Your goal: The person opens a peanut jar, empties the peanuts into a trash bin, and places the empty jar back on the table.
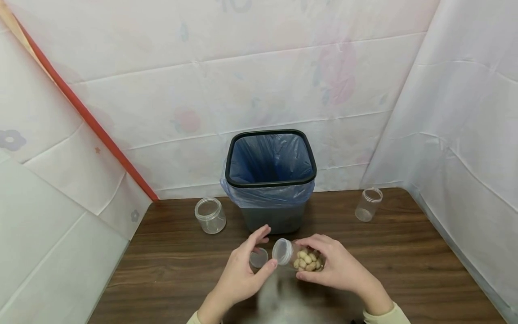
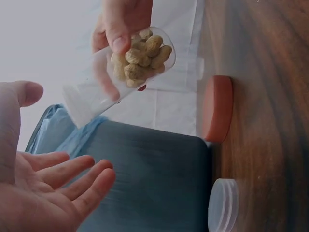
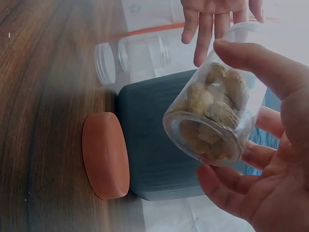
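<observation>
- Peanuts (image 1: 307, 261) in the shell sit bunched at the bottom end of a clear plastic jar (image 1: 297, 256), and that jar is up off the wooden table (image 1: 404, 252), tipped over on its side.
- Right hand (image 1: 336, 265) has it: fingers and thumb curled round the jar's closed end, open mouth pointing left toward the other hand. The right wrist view shows the nuts pressed against the jar's base.
- Left hand (image 1: 243, 270) is spread wide, fingers straight and apart, palm turned to the jar's mouth. It holds nothing and sits just beside the rim; whether a fingertip touches it, I can't tell.
- Down on the table, just under the left fingers, lies a clear lid (image 1: 258, 258).
- Right behind the hands stands a dark bin (image 1: 271, 180) with a black rim and a blue liner bag folded over the edge.
- An orange disc (image 3: 105, 155) lies on the table against the foot of the bin, seen from both wrist views.
- One empty clear jar (image 1: 210, 215) stands left of the bin, another (image 1: 368, 204) well off to the right near the table's far corner.
- Pale sheeting (image 1: 162, 90) hangs behind and on both sides.
</observation>
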Available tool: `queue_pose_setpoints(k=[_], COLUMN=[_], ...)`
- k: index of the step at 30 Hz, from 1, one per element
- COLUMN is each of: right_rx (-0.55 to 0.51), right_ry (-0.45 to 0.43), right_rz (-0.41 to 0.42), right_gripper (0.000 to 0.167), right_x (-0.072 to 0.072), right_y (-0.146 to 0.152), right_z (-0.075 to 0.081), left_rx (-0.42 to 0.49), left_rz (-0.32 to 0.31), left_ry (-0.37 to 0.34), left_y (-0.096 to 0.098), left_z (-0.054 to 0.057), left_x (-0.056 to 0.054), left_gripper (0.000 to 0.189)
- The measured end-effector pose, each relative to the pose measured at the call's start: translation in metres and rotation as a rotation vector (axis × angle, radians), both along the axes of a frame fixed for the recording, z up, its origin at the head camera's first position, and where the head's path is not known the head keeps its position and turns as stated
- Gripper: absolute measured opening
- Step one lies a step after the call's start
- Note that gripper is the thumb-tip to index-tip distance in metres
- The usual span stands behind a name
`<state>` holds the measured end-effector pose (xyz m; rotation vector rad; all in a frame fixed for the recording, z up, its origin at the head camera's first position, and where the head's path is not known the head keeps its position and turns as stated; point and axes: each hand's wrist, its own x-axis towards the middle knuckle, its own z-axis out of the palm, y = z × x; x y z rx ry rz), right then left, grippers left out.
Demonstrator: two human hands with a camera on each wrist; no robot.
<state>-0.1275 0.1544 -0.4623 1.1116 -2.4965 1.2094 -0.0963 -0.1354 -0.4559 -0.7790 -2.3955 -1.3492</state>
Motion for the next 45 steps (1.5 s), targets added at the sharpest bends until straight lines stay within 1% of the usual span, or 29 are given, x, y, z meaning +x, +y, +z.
queue_pose_setpoints(k=[4,8,12,16,20,22,24,31,36,38,42,45], right_rx=[-0.025,-0.030,-0.030,-0.033,-0.036,-0.034,-0.030,-0.004,-0.002,-0.003,-0.002,-0.001], right_ry=[-0.017,-0.011,-0.011,-0.041,-0.057,-0.057,-0.061,-0.103,-0.122,-0.120,-0.106,-0.094], right_rz=[0.041,0.057,0.074,0.091,0.101,0.107,0.112,0.099,0.096,0.093,0.088,0.091], right_gripper=[0.058,0.059,0.060,0.060,0.058,0.056,0.054,0.052,0.052,0.052,0.052,0.053], right_x=[0.001,0.001,0.001,0.001,0.000,0.000,0.000,0.000,0.000,0.000,0.000,0.000], right_y=[-0.002,-0.003,-0.004,-0.006,-0.007,-0.007,-0.006,-0.004,-0.004,-0.003,-0.002,-0.001], right_z=[-0.001,-0.001,-0.003,-0.005,-0.006,-0.007,-0.007,-0.008,-0.007,-0.006,-0.005,-0.005], left_rx=[-0.032,-0.052,-0.056,-0.048,-0.061,-0.077,-0.082,-0.054,-0.052,-0.054,-0.048,-0.039], left_rz=[-0.043,-0.078,-0.118,-0.151,-0.155,-0.153,-0.153,-0.157,-0.157,-0.162,-0.184,-0.202], left_ry=[0.018,0.015,-0.009,-0.037,-0.044,-0.026,-0.025,-0.052,-0.025,-0.012,-0.010,-0.011], left_y=[0.002,0.002,0.002,0.002,0.001,0.001,0.001,0.000,-0.003,-0.004,-0.005,-0.006], left_z=[-0.003,-0.004,-0.005,-0.007,-0.010,-0.012,-0.013,-0.014,-0.016,-0.017,-0.018,-0.017], left_x=[0.003,0.003,0.003,0.003,0.001,0.000,-0.001,-0.004,-0.006,-0.008,-0.009,-0.009], left_gripper=[0.075,0.077,0.080,0.079,0.076,0.074,0.071,0.056,0.052,0.050,0.047,0.047])
